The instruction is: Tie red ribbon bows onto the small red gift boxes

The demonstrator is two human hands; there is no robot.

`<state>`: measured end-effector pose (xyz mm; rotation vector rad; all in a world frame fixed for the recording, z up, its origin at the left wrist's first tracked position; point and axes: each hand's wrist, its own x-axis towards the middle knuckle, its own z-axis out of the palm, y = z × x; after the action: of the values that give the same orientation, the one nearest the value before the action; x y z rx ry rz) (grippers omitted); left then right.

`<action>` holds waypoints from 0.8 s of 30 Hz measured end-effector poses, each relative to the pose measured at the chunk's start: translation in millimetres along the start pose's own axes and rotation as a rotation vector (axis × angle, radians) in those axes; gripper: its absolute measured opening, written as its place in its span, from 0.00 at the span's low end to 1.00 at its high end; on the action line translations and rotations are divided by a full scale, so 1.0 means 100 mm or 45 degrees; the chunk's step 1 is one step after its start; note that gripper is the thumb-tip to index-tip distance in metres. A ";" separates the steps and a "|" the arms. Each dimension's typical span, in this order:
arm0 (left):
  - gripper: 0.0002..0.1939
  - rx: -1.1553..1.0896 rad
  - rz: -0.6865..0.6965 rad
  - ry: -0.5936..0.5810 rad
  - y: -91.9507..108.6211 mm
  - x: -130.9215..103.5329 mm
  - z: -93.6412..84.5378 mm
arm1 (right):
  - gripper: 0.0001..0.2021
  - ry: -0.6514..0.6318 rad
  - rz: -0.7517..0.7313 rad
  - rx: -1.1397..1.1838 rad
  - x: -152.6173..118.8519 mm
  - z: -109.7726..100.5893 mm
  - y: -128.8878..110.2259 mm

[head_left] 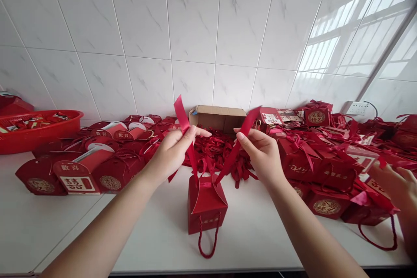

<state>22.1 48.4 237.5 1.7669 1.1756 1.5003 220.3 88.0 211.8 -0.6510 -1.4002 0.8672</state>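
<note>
A small red gift box [207,204] stands on the white table, its rope handle hanging toward the front. Red ribbon [192,156] comes out of its top, and the two ends spread apart in a V. My left hand [177,147] pinches one end between thumb and fingers, above and left of the box. The other end [233,156] is pinched in my right hand [260,150], above and right of the box. Both ribbon tips stick up past my fingers.
Behind the box, loose ribbons [211,150] spill from a cardboard carton [218,117]. Red boxes [78,173] crowd the left, beside a red basket [39,137]. More boxes [327,202] are piled right, where another person's hand [395,182] is working. A white socket [356,107] sits against the wall.
</note>
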 end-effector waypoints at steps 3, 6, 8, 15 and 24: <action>0.17 0.063 0.123 0.161 0.01 0.02 0.07 | 0.16 -0.031 0.000 0.069 0.05 0.03 -0.01; 0.17 0.091 0.204 0.264 0.01 0.03 0.10 | 0.15 -0.090 -0.012 0.108 0.08 0.05 -0.02; 0.20 0.112 0.270 0.239 0.02 0.03 0.10 | 0.14 -0.146 -0.010 0.166 0.09 0.06 -0.03; 0.19 0.085 0.338 0.063 0.00 0.08 0.10 | 0.14 -0.270 0.072 0.319 0.12 0.14 -0.06; 0.18 0.262 0.262 -0.293 0.14 0.20 0.09 | 0.08 -0.525 -0.085 0.202 0.15 0.22 -0.16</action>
<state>34.3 60.3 256.8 2.1911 1.0898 1.2779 200.1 89.4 235.1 -0.3105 -1.6871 1.0875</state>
